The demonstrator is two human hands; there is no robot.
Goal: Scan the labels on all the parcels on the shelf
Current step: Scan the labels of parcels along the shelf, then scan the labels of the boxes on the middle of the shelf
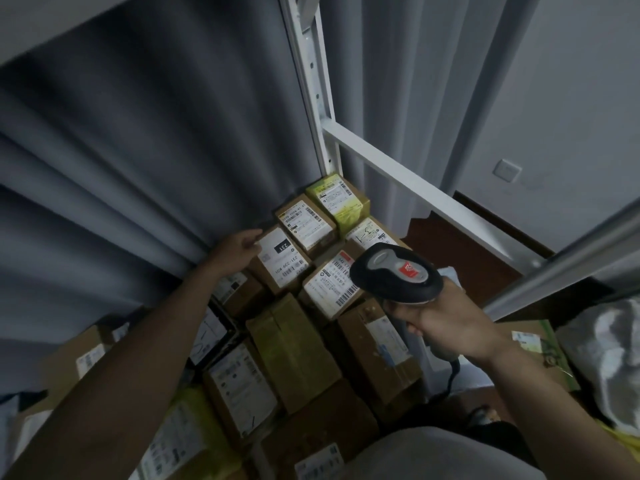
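Several cardboard parcels with white labels fill the shelf below me. My left hand (pixel 239 249) reaches far back and touches the left edge of the parcel labelled 231 (pixel 282 261), fingers fairly straight. My right hand (pixel 443 327) grips the handle of a black and grey barcode scanner (pixel 394 271), whose head hovers over a parcel with a barcoded label (pixel 329 289). Behind lie a brown parcel (pixel 306 220) and a yellow-green parcel (pixel 337 199). The scanner hides part of another labelled parcel (pixel 367 233).
A grey curtain (pixel 156 161) hangs behind the shelf. A white metal shelf upright (pixel 311 81) and crossbar (pixel 415 188) stand at the back right. A plastic-wrapped bundle (pixel 606 358) lies at the right. The scanner cable (pixel 453 372) hangs below my right hand.
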